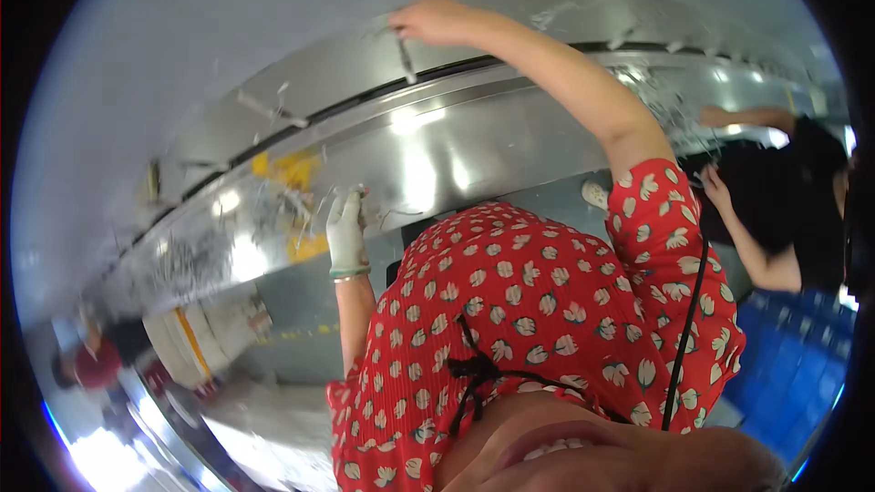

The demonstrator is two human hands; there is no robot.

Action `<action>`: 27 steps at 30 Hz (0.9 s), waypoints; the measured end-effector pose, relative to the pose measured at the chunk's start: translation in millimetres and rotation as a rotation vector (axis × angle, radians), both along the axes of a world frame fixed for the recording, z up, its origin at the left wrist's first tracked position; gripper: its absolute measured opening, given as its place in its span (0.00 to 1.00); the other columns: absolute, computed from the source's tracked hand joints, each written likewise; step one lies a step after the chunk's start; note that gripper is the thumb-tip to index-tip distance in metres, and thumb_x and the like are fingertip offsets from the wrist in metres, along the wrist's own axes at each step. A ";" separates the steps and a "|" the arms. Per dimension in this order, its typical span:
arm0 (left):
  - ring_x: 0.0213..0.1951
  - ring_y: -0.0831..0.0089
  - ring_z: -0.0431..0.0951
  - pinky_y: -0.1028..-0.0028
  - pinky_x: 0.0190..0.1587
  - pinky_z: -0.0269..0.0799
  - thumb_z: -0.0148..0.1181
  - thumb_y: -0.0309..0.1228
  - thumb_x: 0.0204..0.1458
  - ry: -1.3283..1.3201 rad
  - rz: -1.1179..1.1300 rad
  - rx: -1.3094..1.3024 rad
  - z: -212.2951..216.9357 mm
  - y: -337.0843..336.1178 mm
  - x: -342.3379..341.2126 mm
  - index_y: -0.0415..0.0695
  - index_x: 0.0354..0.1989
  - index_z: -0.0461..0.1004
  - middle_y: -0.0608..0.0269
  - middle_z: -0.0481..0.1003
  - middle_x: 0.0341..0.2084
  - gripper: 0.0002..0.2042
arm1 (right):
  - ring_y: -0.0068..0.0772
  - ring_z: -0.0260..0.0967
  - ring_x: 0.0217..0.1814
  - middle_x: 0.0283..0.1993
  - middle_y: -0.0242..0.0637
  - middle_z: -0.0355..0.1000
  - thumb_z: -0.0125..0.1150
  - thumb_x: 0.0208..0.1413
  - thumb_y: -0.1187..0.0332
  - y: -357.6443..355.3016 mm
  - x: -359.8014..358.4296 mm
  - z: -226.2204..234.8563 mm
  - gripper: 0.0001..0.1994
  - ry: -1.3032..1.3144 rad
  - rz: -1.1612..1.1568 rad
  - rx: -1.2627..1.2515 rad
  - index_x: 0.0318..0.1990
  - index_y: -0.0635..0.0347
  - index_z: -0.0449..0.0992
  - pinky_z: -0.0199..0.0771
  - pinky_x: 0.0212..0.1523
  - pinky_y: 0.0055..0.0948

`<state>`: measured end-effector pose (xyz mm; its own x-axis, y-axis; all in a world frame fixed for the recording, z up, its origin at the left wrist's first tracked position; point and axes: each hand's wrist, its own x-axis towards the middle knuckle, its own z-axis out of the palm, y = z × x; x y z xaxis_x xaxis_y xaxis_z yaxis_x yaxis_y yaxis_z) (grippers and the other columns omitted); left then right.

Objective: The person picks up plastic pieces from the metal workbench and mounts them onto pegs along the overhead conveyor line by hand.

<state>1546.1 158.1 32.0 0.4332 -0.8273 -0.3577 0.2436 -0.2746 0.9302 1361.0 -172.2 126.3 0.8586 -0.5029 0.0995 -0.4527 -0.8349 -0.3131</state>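
Note:
My right hand (436, 22), bare, reaches across to the far strip. Its fingers are closed on the upper end of a slim grey piece (406, 62), which hangs down over the dark gap. My left hand (346, 230), in a white glove, is over the near edge of the steel work surface (383, 155). Its fingers are bent together; a small bit shows at the tips, too small to name. Beside it, a thin dark wire (401, 213) lies at the steel edge.
Similar slim pieces (273, 111) lie along the far strip. Yellow material (290, 169) and clear scraps cover the steel at left. A person in black (775, 187) works at right, near blue crates (793, 337). White sacks (196, 337) stand lower left; another person (96, 364) is beyond.

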 end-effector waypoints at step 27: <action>0.55 0.64 0.70 0.68 0.56 0.69 0.50 0.37 0.62 -0.110 -0.549 0.126 22.3 -55.8 -87.9 0.34 0.61 0.62 0.52 0.68 0.56 0.24 | 0.49 0.75 0.32 0.29 0.45 0.75 0.57 0.52 0.64 245.6 -48.1 -105.9 0.09 -0.439 -0.438 0.455 0.39 0.55 0.72 0.73 0.33 0.45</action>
